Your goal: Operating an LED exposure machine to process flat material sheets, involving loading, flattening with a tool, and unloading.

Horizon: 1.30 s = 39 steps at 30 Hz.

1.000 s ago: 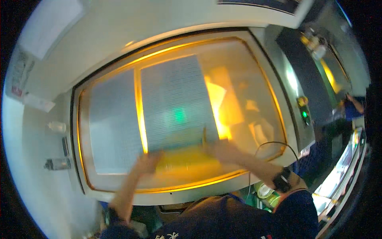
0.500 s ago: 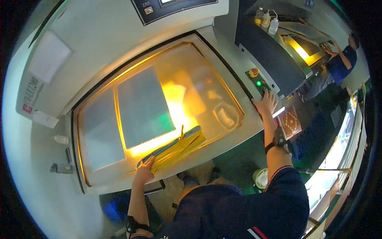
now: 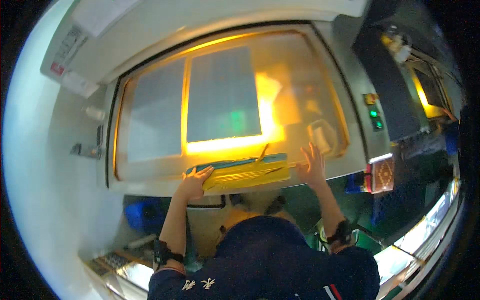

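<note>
My left hand [image 3: 195, 185] grips the left end of a long bar [image 3: 247, 176] wrapped in shiny yellow film, with a blue-grey strip along its far edge. The bar lies along the near edge of a glowing machine bed [image 3: 295, 75]. Just past the bar's right end, my right hand [image 3: 313, 167] is over the bed's near edge, its fingers spread and nothing in them. Beyond the bar, two grey rectangular panels, one in the middle [image 3: 225, 95] and one at the left [image 3: 156, 110], lie on the bed, with bright yellow light around them.
A control box [image 3: 372, 112] with green lit buttons sits right of the bed. A copper-coloured patterned board [image 3: 384, 175] is at the lower right. Another machine [image 3: 425, 95] glows yellow at the far right, beside a person's hand. Below left is a blue object [image 3: 140, 212].
My right hand has left the control box and come left to the bed, near the bar's right end. A second green light shows on the box. My left hand stays on the bar.
</note>
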Available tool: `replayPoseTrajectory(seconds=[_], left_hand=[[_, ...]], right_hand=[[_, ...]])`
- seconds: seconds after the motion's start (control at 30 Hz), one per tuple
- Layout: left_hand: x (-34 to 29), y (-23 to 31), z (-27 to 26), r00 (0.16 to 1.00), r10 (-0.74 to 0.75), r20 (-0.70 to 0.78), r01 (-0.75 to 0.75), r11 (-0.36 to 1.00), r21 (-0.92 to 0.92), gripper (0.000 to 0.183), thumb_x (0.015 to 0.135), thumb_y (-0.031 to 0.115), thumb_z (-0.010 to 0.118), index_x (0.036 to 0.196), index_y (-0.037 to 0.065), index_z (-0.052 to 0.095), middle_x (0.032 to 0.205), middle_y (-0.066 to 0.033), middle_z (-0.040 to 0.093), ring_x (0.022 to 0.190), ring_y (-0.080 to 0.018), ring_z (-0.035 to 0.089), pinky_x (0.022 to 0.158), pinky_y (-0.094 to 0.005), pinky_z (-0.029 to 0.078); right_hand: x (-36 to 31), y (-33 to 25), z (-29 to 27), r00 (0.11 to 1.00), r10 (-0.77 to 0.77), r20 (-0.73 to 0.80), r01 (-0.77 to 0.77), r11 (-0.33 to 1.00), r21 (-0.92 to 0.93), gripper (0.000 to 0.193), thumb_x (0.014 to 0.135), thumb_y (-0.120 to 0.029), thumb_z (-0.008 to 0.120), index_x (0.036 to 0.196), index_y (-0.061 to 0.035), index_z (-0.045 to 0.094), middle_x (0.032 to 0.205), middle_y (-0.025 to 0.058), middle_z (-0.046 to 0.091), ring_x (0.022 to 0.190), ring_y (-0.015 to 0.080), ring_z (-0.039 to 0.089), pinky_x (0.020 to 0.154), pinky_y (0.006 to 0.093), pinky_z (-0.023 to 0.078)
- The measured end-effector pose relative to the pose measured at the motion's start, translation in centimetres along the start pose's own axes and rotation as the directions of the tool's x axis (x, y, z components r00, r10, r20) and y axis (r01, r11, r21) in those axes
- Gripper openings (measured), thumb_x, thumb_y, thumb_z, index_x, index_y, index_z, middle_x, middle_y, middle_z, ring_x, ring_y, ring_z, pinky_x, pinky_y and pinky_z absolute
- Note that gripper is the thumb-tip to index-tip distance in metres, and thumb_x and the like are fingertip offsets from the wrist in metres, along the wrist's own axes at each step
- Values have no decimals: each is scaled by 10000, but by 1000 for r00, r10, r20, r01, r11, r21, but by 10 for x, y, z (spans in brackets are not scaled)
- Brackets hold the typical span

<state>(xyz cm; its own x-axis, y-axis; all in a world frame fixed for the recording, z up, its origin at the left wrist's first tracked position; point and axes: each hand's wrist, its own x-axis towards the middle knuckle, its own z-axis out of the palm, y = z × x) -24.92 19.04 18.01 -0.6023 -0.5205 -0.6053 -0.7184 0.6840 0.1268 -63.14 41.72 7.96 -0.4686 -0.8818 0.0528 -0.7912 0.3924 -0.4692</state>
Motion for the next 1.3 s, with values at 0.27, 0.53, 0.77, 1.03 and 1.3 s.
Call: replayPoseTrajectory(seconds=[0.27,0.53,0.77,1.03,1.3], left_hand=[[110,-90,-18,985,170,-38,-161,973,162,791,797,190,674,1514,262,346,1513,-6,443,1303,-472,461,1022,-573,438],[370,-198,-145,951,-27,-309,-19,990,-143,667,838,231,634,1461,197,402,1434,-117,520,1306,-422,477,1058,-651,358],[396,-92,-199,878,-235,-416,177,969,-173,726,797,314,705,1429,105,415,1403,-221,515,1326,-500,418,988,-794,285],[200,-68,-96,980,144,-137,-152,987,-45,579,679,199,720,1238,199,568,1002,-162,696,1030,-406,638,730,-738,440],[69,-18,60,977,107,-186,-119,992,-54,735,880,297,655,1526,224,313,1605,8,275,1411,-487,295,983,-864,173]], right_hand=[[-24,-4,31,996,85,24,-79,979,-189,624,852,-462,617,1400,-193,490,1535,104,366,1440,331,301,1184,545,201],[-23,-11,24,998,36,-42,-44,977,-208,490,806,-363,608,1266,-195,612,1443,106,499,1364,357,422,1157,561,262],[-25,-12,36,996,86,36,-75,966,-248,498,824,-292,623,1305,-171,589,1468,116,477,1397,351,381,1163,540,247],[60,-48,10,958,-149,-246,171,983,70,854,879,-540,639,1515,-78,307,1550,187,323,1448,351,271,1158,502,252],[78,-81,20,596,-520,612,616,785,67,972,664,-160,806,1510,-85,335,1500,209,399,1379,402,380,1119,501,336]])
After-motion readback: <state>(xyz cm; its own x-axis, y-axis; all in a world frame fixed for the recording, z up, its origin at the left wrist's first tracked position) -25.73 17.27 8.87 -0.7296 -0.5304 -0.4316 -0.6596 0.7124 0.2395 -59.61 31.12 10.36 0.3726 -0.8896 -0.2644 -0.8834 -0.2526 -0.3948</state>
